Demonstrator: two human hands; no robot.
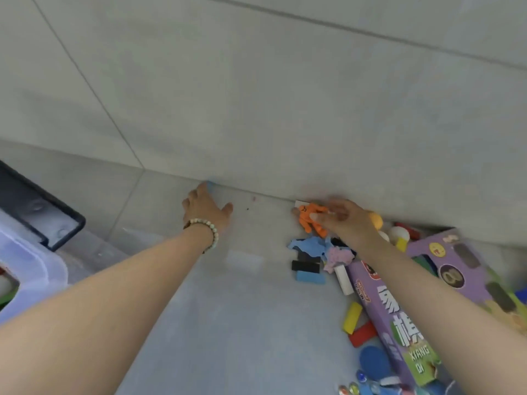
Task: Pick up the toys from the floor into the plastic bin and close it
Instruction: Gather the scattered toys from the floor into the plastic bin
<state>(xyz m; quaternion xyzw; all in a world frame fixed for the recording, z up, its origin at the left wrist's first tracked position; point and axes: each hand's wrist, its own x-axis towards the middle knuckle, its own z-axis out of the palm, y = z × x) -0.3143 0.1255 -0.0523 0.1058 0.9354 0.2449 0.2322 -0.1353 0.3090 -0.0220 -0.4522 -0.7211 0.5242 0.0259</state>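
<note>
My right hand [340, 220] pinches an orange toy figure [309, 219] close to the wall, just above a heap of toys. My left hand [204, 208], with a bead bracelet on the wrist, reaches toward the wall; a small blue thing [210, 183] shows at its fingertips, too blurred to tell whether it is held. Under the orange figure lie a blue soft figure [309, 245], a pink figure [339, 256], black [305, 266] and blue [310, 277] blocks, and a white block [343, 280]. The clear plastic bin [31, 263] is at the left edge.
A dark lid [37, 206] lies behind the bin at the left. A purple game box [427, 306] lies at the right among yellow [352, 317] and red [363, 333] blocks, a blue disc [372, 363], marbles [353, 387] and an orange ball [376, 219]. The tiled wall rises straight ahead.
</note>
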